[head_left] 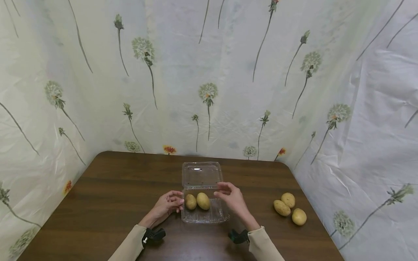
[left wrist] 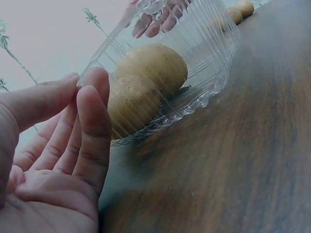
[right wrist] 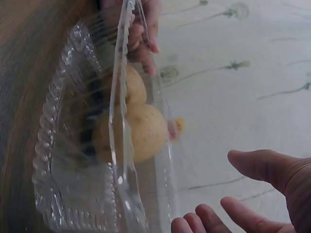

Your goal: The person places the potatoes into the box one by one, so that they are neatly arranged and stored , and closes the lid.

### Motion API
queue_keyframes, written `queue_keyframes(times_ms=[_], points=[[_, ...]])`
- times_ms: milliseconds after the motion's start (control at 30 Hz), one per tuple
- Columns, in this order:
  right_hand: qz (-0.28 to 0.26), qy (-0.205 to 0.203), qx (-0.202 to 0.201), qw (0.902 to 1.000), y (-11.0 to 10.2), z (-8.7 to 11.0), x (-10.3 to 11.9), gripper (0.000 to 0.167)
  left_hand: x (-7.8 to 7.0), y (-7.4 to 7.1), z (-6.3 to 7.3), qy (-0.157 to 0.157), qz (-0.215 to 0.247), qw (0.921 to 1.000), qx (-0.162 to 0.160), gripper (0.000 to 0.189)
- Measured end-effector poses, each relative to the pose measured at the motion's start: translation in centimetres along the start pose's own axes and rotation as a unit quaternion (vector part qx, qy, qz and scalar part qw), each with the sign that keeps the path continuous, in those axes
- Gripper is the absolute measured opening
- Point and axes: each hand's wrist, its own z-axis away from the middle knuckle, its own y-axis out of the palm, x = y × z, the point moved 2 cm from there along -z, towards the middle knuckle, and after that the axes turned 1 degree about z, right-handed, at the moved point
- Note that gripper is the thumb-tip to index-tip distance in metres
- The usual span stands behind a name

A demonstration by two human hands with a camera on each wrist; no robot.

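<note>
1. A person's left hand (head_left: 168, 206) pinches the left rim of a clear plastic box (head_left: 219, 210), its fingers gripping the edge, apparently to keep the light container from sliding.
2. The right hand (head_left: 232, 197) hovers at the box's right side, fingers parted and empty, seemingly clear of the contents.
3. Inside the box, which rests on the wooden counter (head_left: 130, 181), two potatoes (head_left: 203, 201) sit side by side in the left half, leaving room at right.
4. Three loose potatoes (head_left: 298, 216) cluster on the counter's right, likely for easy reach.
5. The lid (head_left: 201, 174) is folded back on the far side, leaving the box uncovered.
6. A flower-printed curtain (head_left: 179, 72) hangs beyond, presumably as backdrop.
</note>
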Motion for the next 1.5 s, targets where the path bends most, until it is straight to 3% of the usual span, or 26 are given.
queue_keyframes(times_ms=[867,1500], points=[[0.02,0.034,-0.021,0.999,-5.5,0.5,-2.5,0.047,0.0,-0.1,-0.1,-0.003,-0.007,1.0,0.005,0.044],[0.051,0.066,-0.034,0.996,-10.9,1.1,-4.7,0.058,0.1,-0.1,0.0,0.0,-0.008,1.0,0.004,0.043]])
